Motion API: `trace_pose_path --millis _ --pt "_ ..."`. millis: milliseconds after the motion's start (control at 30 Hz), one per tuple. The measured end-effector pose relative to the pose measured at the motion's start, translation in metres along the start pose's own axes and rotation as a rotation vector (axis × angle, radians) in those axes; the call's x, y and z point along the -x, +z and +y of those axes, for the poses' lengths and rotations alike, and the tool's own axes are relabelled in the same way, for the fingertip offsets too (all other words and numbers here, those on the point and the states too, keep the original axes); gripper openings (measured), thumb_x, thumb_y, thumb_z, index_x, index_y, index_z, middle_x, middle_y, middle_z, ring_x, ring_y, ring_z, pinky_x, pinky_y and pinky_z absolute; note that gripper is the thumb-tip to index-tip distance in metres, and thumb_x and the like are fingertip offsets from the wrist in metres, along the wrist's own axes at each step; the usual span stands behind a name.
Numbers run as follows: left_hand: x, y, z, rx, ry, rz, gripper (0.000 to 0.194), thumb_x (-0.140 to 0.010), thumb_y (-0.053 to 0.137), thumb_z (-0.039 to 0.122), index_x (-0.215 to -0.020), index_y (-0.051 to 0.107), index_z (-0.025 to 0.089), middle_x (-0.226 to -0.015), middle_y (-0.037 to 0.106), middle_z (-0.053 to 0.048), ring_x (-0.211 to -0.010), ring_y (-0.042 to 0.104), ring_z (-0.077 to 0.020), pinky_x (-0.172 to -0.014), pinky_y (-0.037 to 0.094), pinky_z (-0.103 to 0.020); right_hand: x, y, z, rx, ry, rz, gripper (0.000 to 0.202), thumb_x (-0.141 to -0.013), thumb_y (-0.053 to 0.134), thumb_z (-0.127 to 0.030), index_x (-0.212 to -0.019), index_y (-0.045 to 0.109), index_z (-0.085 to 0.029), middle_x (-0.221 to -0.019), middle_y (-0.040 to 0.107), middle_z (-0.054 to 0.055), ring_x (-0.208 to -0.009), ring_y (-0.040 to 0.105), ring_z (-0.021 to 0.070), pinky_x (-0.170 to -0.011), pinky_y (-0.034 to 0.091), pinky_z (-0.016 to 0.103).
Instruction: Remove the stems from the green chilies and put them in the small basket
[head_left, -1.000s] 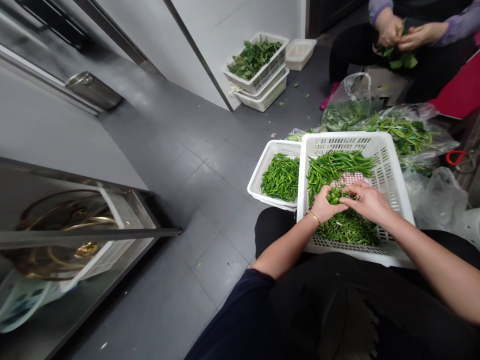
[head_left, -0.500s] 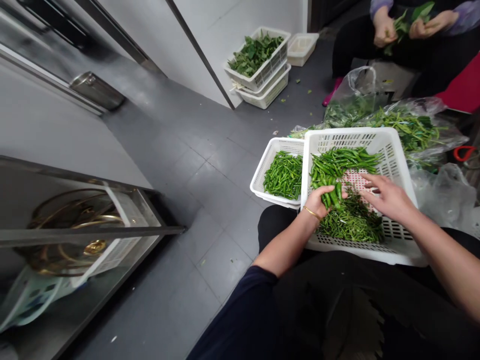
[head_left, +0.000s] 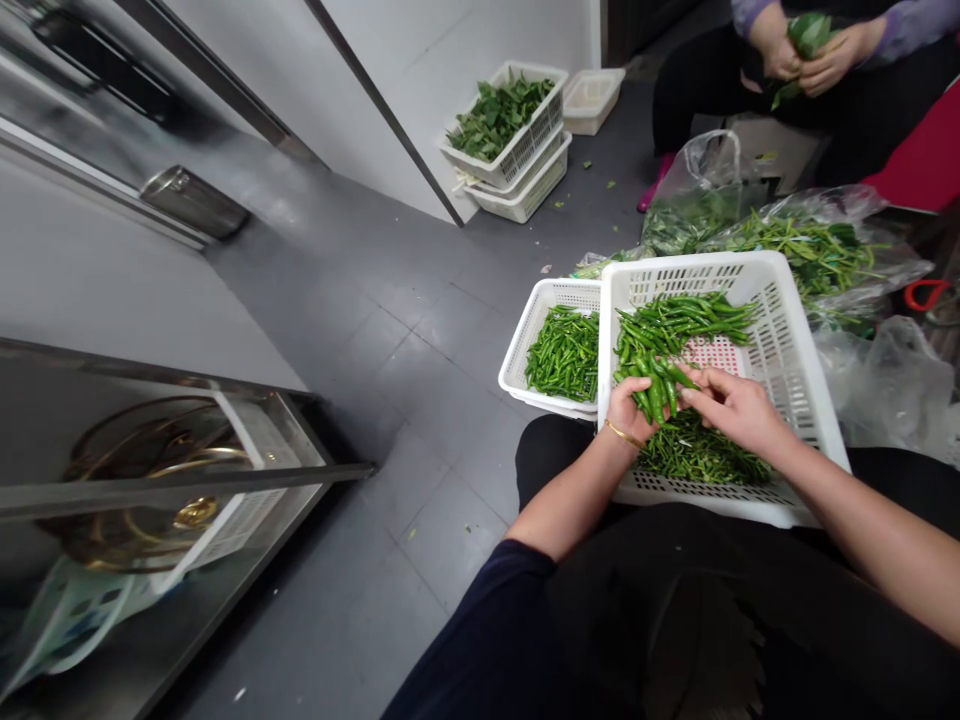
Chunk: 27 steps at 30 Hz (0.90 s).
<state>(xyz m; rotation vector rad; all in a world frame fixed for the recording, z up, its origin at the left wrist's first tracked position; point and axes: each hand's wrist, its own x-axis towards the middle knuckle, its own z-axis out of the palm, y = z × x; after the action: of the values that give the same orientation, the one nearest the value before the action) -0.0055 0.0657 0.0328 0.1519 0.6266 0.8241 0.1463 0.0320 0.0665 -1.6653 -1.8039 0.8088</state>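
A white slotted basket (head_left: 806, 350) rests on my lap. Over it, my left hand (head_left: 628, 408) is closed around several green chili peppers (head_left: 657, 390). The fingertips of my right hand (head_left: 731, 405) pinch the end of one chili pepper at the edge of that bunch. Whole green chilies (head_left: 686, 318) lie along the far side inside the basket. Below my hands is a heap of thin green stems (head_left: 701, 455), partly hidden by my right hand. A patch of the red-and-white basket bottom (head_left: 712, 352) shows between the two piles.
Left of my lap stands a smaller white basket (head_left: 512, 365) holding green chilies (head_left: 562, 350). Plastic bags of greens (head_left: 814, 250) lie beyond. Stacked baskets (head_left: 525, 150) stand by the wall. A co-worker's hands (head_left: 817, 65) hold leaves. A metal shelf (head_left: 225, 480) is at left.
My right hand has moved left from open fingers to a pinch on a chili pepper beside my left hand. The co-worker's hands have come together around the leaves. The view has shifted slightly.
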Motion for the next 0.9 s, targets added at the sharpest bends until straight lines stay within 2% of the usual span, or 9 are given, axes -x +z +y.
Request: trace_pose_path --millis 100,200,300,433,533,633,767,833,900 --pt "0.002 0.003 0.000 0.057 -0.010 -0.018 0.043 -0.062 0.051 0.026 -0.102 0.061 0.014 -0.093 0.068 -0.011 -0.095 0.063 -0.0273 -0.086 0.047 -0.048 0.000 -0.013 -0.007 0.010 -0.021 -0.040 0.030 -0.079 0.054 -0.049 -0.071 0.060 -0.020 -0.058 0.062 0.001 -0.052 0.053 0.0129 -0.049 0.038 0.023" --pt "0.003 0.003 -0.001 0.081 -0.029 -0.005 0.043 -0.063 0.050 0.020 -0.104 0.060 0.014 -0.093 0.069 -0.011 -0.096 0.063 -0.0280 -0.088 0.046 -0.051 -0.001 -0.022 -0.011 -0.033 0.075 -0.143 0.034 -0.078 0.055 -0.048 -0.059 0.053 -0.020 -0.048 0.054 -0.002 -0.046 0.049 0.0108 -0.048 0.037 0.023" --pt "0.004 0.001 -0.002 0.069 -0.050 -0.021 0.043 -0.063 0.050 0.015 -0.105 0.060 0.014 -0.094 0.069 -0.011 -0.095 0.064 -0.0272 -0.087 0.048 -0.050 0.000 -0.023 -0.010 -0.212 0.212 -0.285 0.039 -0.078 0.055 -0.050 -0.055 0.047 -0.020 -0.039 0.045 -0.004 -0.037 0.041 0.0086 -0.041 0.031 0.023" --pt "0.005 0.001 -0.005 0.017 -0.075 -0.085 0.041 -0.062 0.051 0.014 -0.101 0.061 0.013 -0.097 0.069 -0.012 -0.098 0.063 -0.0277 -0.085 0.050 -0.047 0.005 -0.015 -0.002 -0.514 0.327 -0.454 0.038 -0.076 0.057 -0.053 -0.061 0.053 -0.018 -0.040 0.040 -0.006 -0.031 0.032 0.0062 -0.034 0.020 0.022" --pt "0.007 0.004 -0.005 0.001 -0.044 -0.098 0.039 -0.061 0.051 0.016 -0.099 0.061 0.012 -0.098 0.068 -0.013 -0.102 0.061 -0.0291 -0.086 0.050 -0.046 0.010 -0.007 0.002 -0.616 0.345 -0.408 0.035 -0.076 0.060 -0.051 -0.070 0.057 -0.017 -0.045 0.044 -0.006 -0.034 0.036 0.0060 -0.034 0.023 0.021" --pt "0.012 0.009 -0.003 -0.007 0.029 -0.072 0.038 -0.063 0.051 0.018 -0.100 0.061 0.013 -0.099 0.068 -0.011 -0.105 0.060 -0.0286 -0.089 0.049 -0.046 0.017 -0.002 0.001 -0.735 0.345 -0.246 0.032 -0.076 0.061 -0.049 -0.075 0.056 -0.018 -0.051 0.048 -0.004 -0.041 0.042 0.0073 -0.038 0.031 0.022" --pt "0.022 0.014 -0.001 -0.017 0.094 -0.035 0.039 -0.068 0.049 0.019 -0.105 0.059 0.018 -0.102 0.067 -0.008 -0.107 0.059 -0.0264 -0.092 0.045 -0.049 0.028 0.003 -0.006 -0.923 0.384 -0.058 0.031 -0.075 0.063 -0.047 -0.072 0.051 -0.019 -0.055 0.045 -0.006 -0.041 0.041 0.0062 -0.037 0.031 0.021" --pt "0.025 0.015 -0.001 -0.014 0.121 -0.021 0.038 -0.069 0.048 0.021 -0.105 0.058 0.019 -0.100 0.066 -0.007 -0.105 0.060 -0.0252 -0.092 0.046 -0.049 0.033 0.008 -0.010 -0.959 0.398 -0.097 0.034 -0.075 0.064 -0.047 -0.067 0.047 -0.019 -0.053 0.041 -0.006 -0.038 0.039 0.0057 -0.034 0.028 0.021" --pt "0.026 0.014 -0.002 -0.002 0.151 -0.028 0.038 -0.068 0.048 0.021 -0.105 0.058 0.019 -0.097 0.066 -0.007 -0.101 0.061 -0.0238 -0.090 0.047 -0.046 0.035 0.014 -0.013 -0.974 0.422 -0.206 0.038 -0.075 0.063 -0.048 -0.062 0.043 -0.019 -0.049 0.040 -0.007 -0.035 0.039 0.0056 -0.033 0.026 0.020"
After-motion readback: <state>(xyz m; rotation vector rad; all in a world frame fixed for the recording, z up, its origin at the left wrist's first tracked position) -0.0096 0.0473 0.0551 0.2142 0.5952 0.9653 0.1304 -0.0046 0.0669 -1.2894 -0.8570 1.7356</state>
